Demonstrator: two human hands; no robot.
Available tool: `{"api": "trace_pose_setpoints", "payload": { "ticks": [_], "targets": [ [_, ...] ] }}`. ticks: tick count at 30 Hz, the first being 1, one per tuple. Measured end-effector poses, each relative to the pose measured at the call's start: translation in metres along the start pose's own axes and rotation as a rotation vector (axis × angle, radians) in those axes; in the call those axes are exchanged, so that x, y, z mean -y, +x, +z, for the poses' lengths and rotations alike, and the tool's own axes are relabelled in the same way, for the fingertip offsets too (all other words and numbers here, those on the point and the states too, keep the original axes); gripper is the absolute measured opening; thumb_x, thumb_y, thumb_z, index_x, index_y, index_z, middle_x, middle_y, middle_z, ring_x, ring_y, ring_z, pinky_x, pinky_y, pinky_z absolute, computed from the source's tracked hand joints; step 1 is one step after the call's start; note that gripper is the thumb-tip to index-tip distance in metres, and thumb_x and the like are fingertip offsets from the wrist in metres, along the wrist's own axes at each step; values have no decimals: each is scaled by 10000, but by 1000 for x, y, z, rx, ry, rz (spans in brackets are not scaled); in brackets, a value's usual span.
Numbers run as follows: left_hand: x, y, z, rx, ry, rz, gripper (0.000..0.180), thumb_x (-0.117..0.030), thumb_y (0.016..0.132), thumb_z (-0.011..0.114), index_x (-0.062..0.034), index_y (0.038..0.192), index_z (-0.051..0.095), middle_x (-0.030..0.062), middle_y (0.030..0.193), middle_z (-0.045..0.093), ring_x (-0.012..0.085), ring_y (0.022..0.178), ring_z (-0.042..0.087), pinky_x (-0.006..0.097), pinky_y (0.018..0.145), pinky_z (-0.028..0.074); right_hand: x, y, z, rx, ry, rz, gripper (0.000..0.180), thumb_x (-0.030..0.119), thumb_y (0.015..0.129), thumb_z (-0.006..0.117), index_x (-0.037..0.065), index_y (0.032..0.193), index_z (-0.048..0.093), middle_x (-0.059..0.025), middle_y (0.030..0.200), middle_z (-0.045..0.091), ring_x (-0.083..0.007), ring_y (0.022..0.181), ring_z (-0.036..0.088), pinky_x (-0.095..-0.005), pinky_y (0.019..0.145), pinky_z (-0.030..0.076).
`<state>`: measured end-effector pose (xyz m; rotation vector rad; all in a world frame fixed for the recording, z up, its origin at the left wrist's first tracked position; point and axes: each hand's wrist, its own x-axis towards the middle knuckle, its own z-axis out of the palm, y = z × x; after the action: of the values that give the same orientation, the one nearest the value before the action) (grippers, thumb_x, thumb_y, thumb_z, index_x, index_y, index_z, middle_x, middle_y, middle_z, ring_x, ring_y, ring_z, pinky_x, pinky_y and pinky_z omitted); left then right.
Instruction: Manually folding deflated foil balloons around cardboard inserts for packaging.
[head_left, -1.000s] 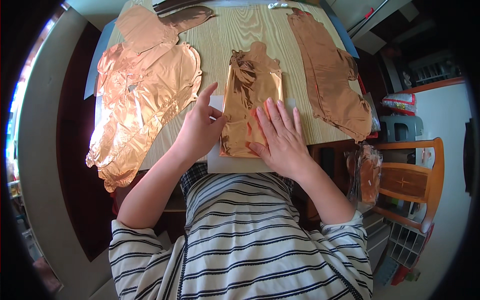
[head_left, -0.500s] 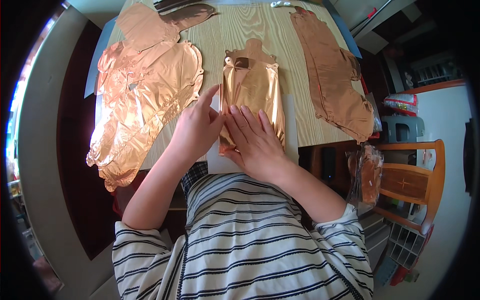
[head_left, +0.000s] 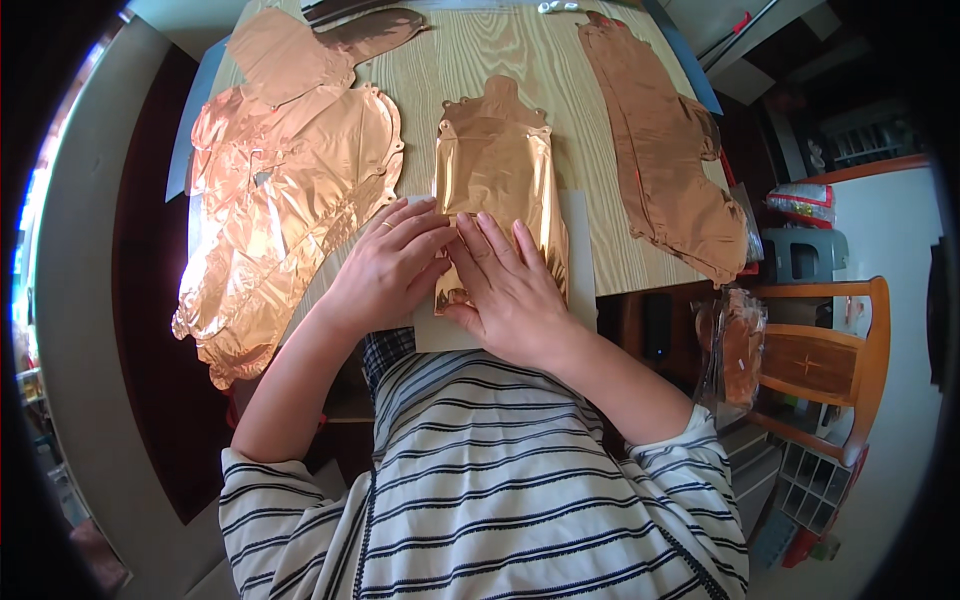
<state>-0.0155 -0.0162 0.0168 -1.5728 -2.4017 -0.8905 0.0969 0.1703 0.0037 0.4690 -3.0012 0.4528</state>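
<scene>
A rose-gold foil balloon (head_left: 495, 165), folded into a long narrow strip, lies in front of me on a white sheet (head_left: 580, 270). My right hand (head_left: 505, 285) is flat on the lower part of the foil, fingers spread and pointing away from me. At the left edge of the strip rests my left hand (head_left: 395, 260), its fingers stretched toward the right hand and its thumb apart from them. The fingertips of both hands nearly meet on the foil. Small tabs with holes stick out along the balloon's far end.
Crumpled rose-gold foil balloons (head_left: 290, 180) cover the left of the wooden table (head_left: 480, 50). Another flat foil balloon (head_left: 660, 140) lies along the right. Small white pieces (head_left: 558, 7) sit at the far edge. A wooden chair (head_left: 815, 360) with a plastic bag (head_left: 740, 350) stands at right.
My left hand has turned from a raised pointing finger to fingers laid at the foil's left edge. The folded balloon's far part looks smoother. My right hand has hardly moved.
</scene>
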Motion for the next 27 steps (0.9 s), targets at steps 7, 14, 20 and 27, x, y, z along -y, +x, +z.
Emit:
{"api": "trace_pose_setpoints", "payload": {
  "ticks": [7,14,20,27],
  "targets": [
    [0,0,-4,88,-44,-87,413,-128,839,769,-33,1227,667,140,1241,667,350,1271,591,536,1149,380,0,-2,-2,-21,106,28,767,491,998,515,-21,1545,351,-221,1625,312,-355,1532,242,-569,1224,161],
    [5,-3,0,70,-47,-57,355,-152,852,756,-55,1188,695,106,1241,660,318,1282,583,543,1151,369,16,14,2,-128,108,139,735,423,1008,527,-49,1541,343,-252,1610,321,-376,1517,277,-560,1226,148],
    [8,-5,1,63,-47,-68,381,-122,819,790,-49,1184,711,110,1252,671,324,1286,590,535,1164,361,6,-1,11,-152,14,193,787,442,989,551,-26,1570,304,-209,1649,275,-344,1540,236,-546,1238,115],
    [9,-8,3,56,-51,-68,365,-125,818,797,-56,1168,717,97,1244,680,315,1279,598,536,1169,353,-21,-31,-5,-53,-71,331,824,483,996,522,-29,1584,255,-218,1663,230,-371,1537,226,-599,1227,107]
  ]
}}
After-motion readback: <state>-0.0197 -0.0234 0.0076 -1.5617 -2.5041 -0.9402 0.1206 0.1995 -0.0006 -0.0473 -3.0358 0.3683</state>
